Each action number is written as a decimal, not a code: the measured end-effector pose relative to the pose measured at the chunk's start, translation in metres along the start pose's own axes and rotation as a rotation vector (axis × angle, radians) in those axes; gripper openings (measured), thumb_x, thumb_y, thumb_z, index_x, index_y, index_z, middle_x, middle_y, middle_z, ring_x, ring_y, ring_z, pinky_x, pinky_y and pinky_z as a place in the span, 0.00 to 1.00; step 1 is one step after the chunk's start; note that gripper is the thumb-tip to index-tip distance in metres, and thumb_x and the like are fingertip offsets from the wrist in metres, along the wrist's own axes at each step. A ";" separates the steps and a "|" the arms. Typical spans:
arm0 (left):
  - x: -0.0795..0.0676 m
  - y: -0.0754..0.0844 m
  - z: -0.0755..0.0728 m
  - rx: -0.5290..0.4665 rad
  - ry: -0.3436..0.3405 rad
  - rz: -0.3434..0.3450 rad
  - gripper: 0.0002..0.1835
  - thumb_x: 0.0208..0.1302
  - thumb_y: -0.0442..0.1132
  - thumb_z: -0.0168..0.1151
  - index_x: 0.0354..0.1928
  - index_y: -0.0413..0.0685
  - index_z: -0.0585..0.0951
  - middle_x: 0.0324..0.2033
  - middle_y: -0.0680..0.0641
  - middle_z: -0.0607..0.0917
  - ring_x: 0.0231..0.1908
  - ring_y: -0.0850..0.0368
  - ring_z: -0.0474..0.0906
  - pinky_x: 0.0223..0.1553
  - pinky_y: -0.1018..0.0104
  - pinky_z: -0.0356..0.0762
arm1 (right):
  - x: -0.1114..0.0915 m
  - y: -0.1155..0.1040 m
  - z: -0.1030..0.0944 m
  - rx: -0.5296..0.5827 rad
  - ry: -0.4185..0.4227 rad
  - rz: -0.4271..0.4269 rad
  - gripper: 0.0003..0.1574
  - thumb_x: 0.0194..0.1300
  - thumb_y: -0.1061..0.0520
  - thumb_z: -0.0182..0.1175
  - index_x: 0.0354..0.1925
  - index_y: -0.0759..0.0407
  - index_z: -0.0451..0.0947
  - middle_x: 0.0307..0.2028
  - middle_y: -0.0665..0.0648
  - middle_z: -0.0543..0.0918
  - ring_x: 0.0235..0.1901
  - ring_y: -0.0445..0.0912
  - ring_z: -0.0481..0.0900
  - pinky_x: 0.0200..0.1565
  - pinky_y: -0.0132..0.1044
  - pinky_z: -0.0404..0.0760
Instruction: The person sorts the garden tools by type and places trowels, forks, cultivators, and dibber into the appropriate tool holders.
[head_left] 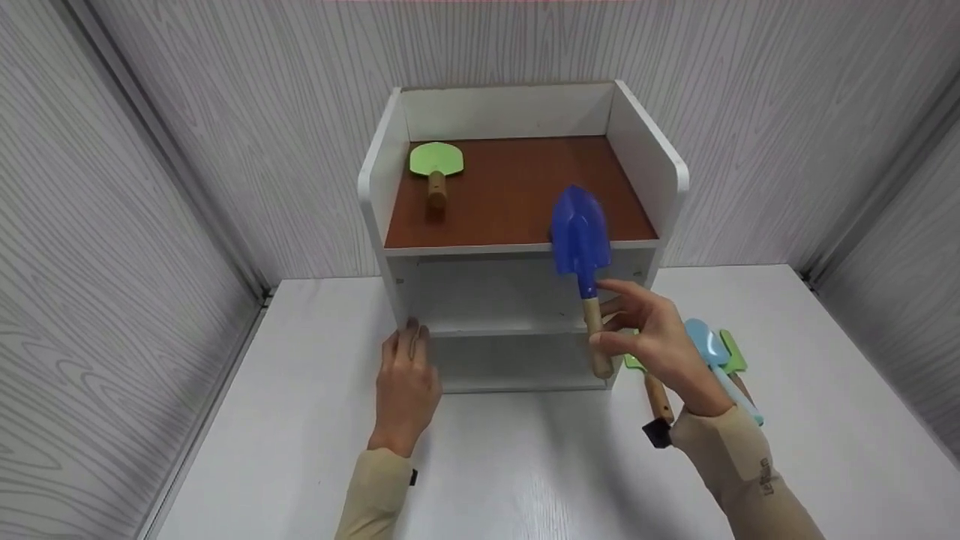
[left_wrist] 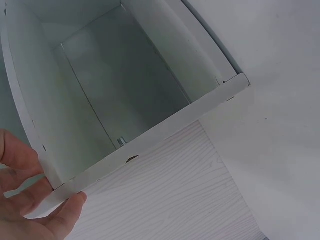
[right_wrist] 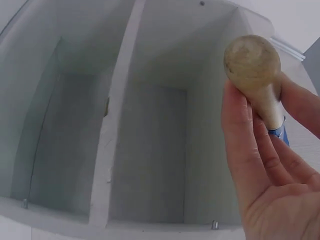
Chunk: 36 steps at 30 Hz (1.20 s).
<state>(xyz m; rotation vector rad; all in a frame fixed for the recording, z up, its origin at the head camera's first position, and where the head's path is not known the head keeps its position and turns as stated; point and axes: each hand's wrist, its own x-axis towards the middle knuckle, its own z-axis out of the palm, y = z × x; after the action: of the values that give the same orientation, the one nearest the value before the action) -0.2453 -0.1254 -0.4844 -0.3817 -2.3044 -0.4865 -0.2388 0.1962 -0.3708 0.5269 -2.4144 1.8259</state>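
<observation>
In the head view my right hand [head_left: 649, 341] grips the wooden handle of a blue hand trowel [head_left: 581, 232], its blade pointing up and overlapping the front edge of the shelf's brown top. The handle's rounded end [right_wrist: 252, 62] shows between thumb and fingers in the right wrist view. My left hand [head_left: 407, 386] holds the left side panel of the white shelf unit [head_left: 382, 150]; in the left wrist view, fingers [left_wrist: 70, 215] and thumb lie on both sides of the panel's edge [left_wrist: 150, 137]. A green scraper-like tool [head_left: 436, 159] with a wooden handle lies at the left of the brown top.
On the white table [head_left: 300, 435], right of the shelf, lie a light blue tool [head_left: 709, 345], a green tool [head_left: 733, 351] and another wooden-handled green tool [head_left: 658, 397] partly behind my right hand. Two compartments open below the brown top. Grey wood-grain walls [head_left: 262, 135] enclose the table.
</observation>
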 end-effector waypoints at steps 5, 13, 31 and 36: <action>0.000 -0.001 0.000 -0.003 0.002 0.005 0.27 0.53 0.20 0.69 0.57 0.24 0.76 0.57 0.29 0.77 0.54 0.30 0.74 0.51 0.47 0.82 | 0.006 -0.009 0.003 0.066 -0.037 0.048 0.42 0.58 0.71 0.68 0.70 0.68 0.68 0.45 0.63 0.85 0.37 0.48 0.85 0.37 0.40 0.88; 0.003 -0.003 -0.002 -0.006 0.008 0.010 0.26 0.53 0.20 0.67 0.57 0.23 0.77 0.57 0.29 0.78 0.54 0.30 0.75 0.50 0.47 0.83 | 0.022 -0.022 0.005 0.150 -0.043 0.093 0.43 0.59 0.72 0.67 0.71 0.68 0.65 0.45 0.60 0.83 0.39 0.47 0.85 0.37 0.39 0.88; 0.001 -0.002 0.000 -0.029 0.004 0.002 0.26 0.52 0.19 0.68 0.57 0.23 0.77 0.57 0.29 0.78 0.55 0.30 0.74 0.53 0.46 0.81 | 0.040 -0.045 0.009 0.210 -0.063 0.131 0.40 0.62 0.72 0.64 0.71 0.69 0.65 0.44 0.59 0.83 0.40 0.46 0.86 0.37 0.38 0.88; 0.000 -0.002 0.001 -0.035 0.022 0.004 0.26 0.51 0.17 0.67 0.56 0.23 0.77 0.56 0.30 0.78 0.54 0.30 0.74 0.52 0.46 0.81 | 0.051 -0.053 0.009 0.210 -0.069 0.113 0.36 0.62 0.72 0.65 0.68 0.70 0.68 0.43 0.58 0.83 0.38 0.46 0.85 0.36 0.37 0.87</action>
<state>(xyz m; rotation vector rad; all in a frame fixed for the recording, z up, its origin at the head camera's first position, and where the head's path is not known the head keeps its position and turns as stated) -0.2465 -0.1268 -0.4850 -0.3961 -2.2758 -0.5272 -0.2690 0.1636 -0.3113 0.4840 -2.3529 2.1591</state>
